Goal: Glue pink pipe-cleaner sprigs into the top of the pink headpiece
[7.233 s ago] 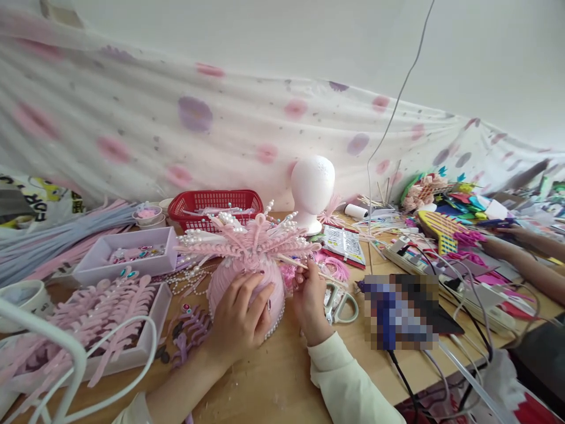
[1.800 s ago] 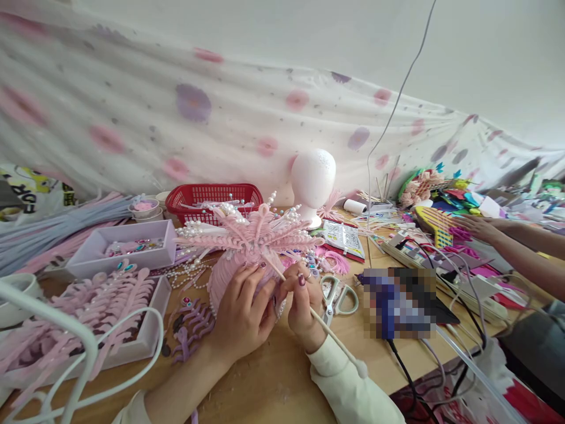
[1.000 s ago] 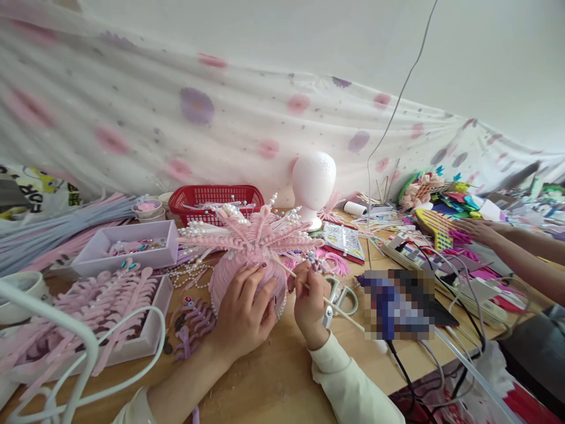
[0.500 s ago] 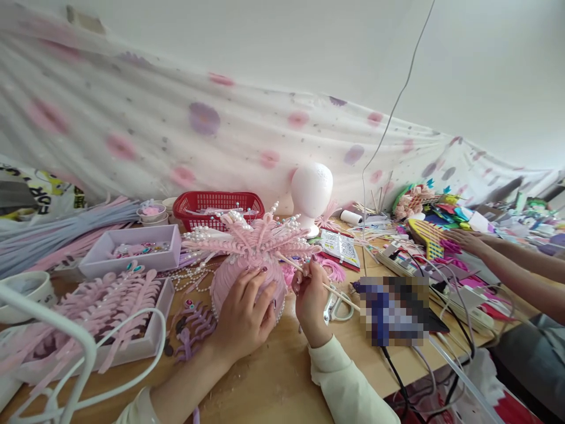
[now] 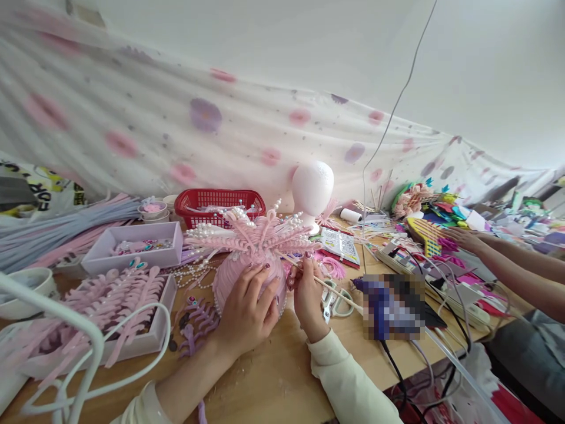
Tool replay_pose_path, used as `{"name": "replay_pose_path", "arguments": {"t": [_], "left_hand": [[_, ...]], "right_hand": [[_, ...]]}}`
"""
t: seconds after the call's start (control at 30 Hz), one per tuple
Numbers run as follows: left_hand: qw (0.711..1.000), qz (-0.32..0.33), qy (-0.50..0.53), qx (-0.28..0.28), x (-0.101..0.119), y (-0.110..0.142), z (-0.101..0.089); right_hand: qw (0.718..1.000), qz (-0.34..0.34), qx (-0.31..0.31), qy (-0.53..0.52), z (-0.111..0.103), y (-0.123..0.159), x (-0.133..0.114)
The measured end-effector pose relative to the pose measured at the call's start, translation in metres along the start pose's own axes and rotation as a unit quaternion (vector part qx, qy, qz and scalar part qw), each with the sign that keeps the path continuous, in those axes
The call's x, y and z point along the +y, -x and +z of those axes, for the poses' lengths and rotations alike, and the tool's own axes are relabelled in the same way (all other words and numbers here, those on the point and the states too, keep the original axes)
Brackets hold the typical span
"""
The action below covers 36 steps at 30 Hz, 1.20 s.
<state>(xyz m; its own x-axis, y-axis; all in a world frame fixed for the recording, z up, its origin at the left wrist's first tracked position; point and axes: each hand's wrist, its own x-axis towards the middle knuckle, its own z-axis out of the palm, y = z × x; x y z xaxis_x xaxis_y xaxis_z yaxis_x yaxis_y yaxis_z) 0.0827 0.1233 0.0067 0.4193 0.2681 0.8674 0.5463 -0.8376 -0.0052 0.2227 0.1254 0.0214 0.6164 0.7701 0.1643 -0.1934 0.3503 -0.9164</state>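
A pink dome-shaped headpiece (image 5: 229,281) topped with pink feathery sprigs and pearls (image 5: 256,234) stands on the wooden table (image 5: 273,377). My left hand (image 5: 247,309) is wrapped round the dome's front, fingers curved against it. My right hand (image 5: 308,294) is pinched on a thin pale stick (image 5: 335,290) whose far end runs into the sprigs at the dome's right side. Scissors (image 5: 333,297) lie just right of that hand.
White trays of pink sprigs (image 5: 110,306) and gems (image 5: 132,247) lie left, a red basket (image 5: 218,203) and a white foam head (image 5: 312,188) behind. A power strip (image 5: 410,259), cables and colourful craft bits crowd the right, where another person's hand (image 5: 463,238) reaches. A white wire frame (image 5: 83,353) is near left.
The stick has swung from pointing down past my wrist to lying nearly level, its tip pushed into the headpiece. My left hand has stayed on the dome.
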Motion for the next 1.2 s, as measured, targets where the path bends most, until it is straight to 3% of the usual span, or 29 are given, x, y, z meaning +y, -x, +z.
{"name": "replay_pose_path", "arguments": {"t": [0.17,0.4,0.8,0.97,1.2], "left_hand": [[1.000,-0.006,0.012,-0.004,-0.001,0.000,0.000],[1.000,-0.008,0.011,-0.003,-0.001,-0.001,0.000],[1.000,0.004,-0.011,-0.013,-0.001,0.000,-0.001],[1.000,0.003,-0.012,-0.014,0.000,-0.001,-0.001],[1.000,0.000,-0.011,0.010,-0.009,-0.001,-0.007]], "right_hand": [[0.999,0.043,-0.007,-0.030,0.001,-0.002,0.003],[0.997,0.041,-0.047,-0.035,0.001,-0.005,0.001],[0.987,0.077,-0.018,-0.139,-0.004,-0.006,-0.012],[0.988,0.102,-0.017,-0.115,-0.002,-0.007,-0.008],[0.993,0.068,-0.018,-0.093,-0.002,-0.007,-0.002]]}}
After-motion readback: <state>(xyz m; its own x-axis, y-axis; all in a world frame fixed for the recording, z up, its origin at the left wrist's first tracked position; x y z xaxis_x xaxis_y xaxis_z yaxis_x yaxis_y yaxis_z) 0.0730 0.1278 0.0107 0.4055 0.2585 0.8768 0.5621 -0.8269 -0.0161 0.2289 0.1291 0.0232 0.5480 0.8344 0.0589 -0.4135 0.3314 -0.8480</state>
